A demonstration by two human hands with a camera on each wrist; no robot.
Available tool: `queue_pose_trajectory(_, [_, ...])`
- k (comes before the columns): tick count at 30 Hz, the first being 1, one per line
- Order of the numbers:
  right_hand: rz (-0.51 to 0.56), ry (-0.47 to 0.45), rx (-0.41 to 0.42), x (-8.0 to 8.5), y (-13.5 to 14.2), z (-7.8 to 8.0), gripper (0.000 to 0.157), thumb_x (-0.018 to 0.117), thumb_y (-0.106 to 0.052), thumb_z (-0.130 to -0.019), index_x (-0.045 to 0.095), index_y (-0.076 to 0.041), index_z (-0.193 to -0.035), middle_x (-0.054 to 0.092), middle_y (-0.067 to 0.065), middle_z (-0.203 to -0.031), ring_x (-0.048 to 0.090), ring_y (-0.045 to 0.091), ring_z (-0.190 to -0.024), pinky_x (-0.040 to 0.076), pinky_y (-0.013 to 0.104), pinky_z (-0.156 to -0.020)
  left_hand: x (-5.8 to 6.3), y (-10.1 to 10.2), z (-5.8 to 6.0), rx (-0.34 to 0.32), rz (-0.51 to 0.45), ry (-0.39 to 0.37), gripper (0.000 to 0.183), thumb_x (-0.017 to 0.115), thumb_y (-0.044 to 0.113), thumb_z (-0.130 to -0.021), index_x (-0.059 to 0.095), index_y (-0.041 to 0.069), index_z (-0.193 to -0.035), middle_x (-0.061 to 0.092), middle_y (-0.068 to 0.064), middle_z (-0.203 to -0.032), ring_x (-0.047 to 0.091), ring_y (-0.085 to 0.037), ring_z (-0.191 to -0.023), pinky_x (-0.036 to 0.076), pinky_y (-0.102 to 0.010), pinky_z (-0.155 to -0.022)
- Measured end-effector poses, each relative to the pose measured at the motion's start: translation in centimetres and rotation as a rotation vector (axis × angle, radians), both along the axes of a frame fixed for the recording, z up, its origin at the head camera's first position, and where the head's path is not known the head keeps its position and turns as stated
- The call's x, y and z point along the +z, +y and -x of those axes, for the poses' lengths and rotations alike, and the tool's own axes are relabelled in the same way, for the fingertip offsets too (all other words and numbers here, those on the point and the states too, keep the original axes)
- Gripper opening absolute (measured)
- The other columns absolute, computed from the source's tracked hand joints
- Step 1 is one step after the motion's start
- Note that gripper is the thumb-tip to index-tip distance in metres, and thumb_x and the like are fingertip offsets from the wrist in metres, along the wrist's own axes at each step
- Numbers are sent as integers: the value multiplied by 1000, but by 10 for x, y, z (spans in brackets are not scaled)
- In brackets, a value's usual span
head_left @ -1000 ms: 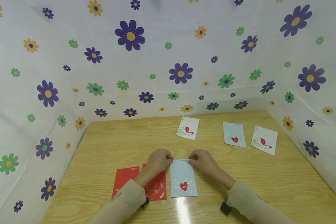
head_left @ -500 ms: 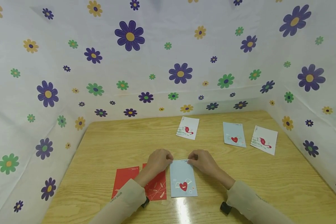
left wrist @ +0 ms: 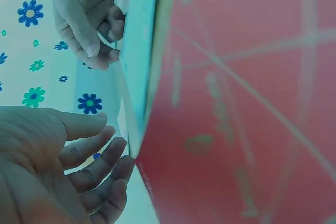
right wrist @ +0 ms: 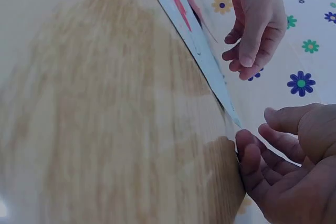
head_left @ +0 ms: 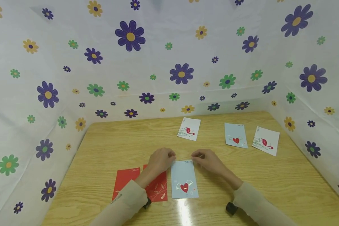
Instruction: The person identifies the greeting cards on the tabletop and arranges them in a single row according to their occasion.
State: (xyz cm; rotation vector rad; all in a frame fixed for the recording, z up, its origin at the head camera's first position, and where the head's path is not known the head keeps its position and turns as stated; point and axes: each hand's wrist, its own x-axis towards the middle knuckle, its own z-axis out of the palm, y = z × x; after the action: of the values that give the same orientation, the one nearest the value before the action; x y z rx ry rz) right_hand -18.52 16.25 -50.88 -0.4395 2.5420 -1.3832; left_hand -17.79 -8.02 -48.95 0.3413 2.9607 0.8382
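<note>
A light blue card with a red winged heart lies flat on the table between the two hands. At its far left corner is my left hand, its fingers loosely bent. In the left wrist view the left hand's thumb stands apart from its fingers. Near the far right corner rests my right hand; the right wrist view shows its thumb clear of the fingers. Neither hand pinches the card. Two red cards lie to the left, one beside the other, both partly hidden by the left arm.
Farther back on the wooden table lie a flamingo card, another blue heart card and a second flamingo card at the right. White flowered cloth encloses the back and sides.
Both hands have let go of the blue card's far corners. The right hand has shifted slightly right and away from it; the left hand has lifted a little. The card stays in place.
</note>
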Motion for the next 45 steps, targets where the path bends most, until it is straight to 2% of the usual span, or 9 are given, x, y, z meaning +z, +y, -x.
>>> queue_pose_trajectory(5, [42,-55,-7,7,10,-2,29,65,-19,-103,68,0,-125,71,6,-105,65,19,-84,56,30,-69,7,6,2,-13,-51,22,23,74,23,-98,76,9,-115,74,-4,-103,65,-17,-86,55,-30,-73])
queue_pose_trajectory(11, [47,-8,-37,16,27,0,39,64,-21,-104,61,2,-135,71,12,-117,68,25,-97,57,33,-78,14,18,8,-36,-90,53,25,72,23,-99,74,8,-119,74,-4,-104,68,-20,-93,55,-33,-76])
queue_pose_trajectory(15, [44,35,-56,23,44,2,46,62,-23,-106,55,5,-142,70,17,-124,68,31,-110,58,37,-85,20,32,13,-48,-127,49,29,71,23,-100,72,6,-123,74,-4,-105,68,-19,-93,55,-32,-76])
queue_pose_trajectory(21, [35,109,-86,40,73,6,49,59,-23,-107,51,7,-145,65,26,-131,63,40,-118,58,47,-88,29,59,22,-76,-192,66,34,69,21,-101,70,3,-129,75,-6,-108,72,-21,-98,57,-37,-81])
queue_pose_trajectory(29, [-25,107,-151,60,113,15,56,53,-30,-110,44,7,-150,53,29,-145,57,47,-125,50,59,-99,34,92,35,-94,-289,31,37,67,19,-102,67,1,-134,74,-7,-115,72,-18,-101,57,-31,-85])
queue_pose_trajectory(34, [-42,75,-199,66,134,28,60,52,-32,-110,40,9,-152,47,32,-150,49,51,-133,45,64,-104,33,112,45,-87,-359,-4,38,65,19,-103,65,0,-136,73,-8,-118,72,-19,-104,57,-27,-83])
queue_pose_trajectory(38, [-88,58,-239,65,150,41,63,49,-33,-111,37,13,-152,43,35,-151,44,53,-136,43,64,-105,29,128,57,-74,-386,-33,40,64,20,-104,63,0,-138,73,-9,-122,71,-21,-109,57,-28,-85])
queue_pose_trajectory(45, [-208,48,-276,56,165,60,65,50,-31,-110,33,17,-151,39,39,-151,43,56,-134,41,65,-106,15,155,79,-39,-340,-74,43,63,25,-104,62,5,-142,71,-7,-128,69,-21,-114,56,-31,-92])
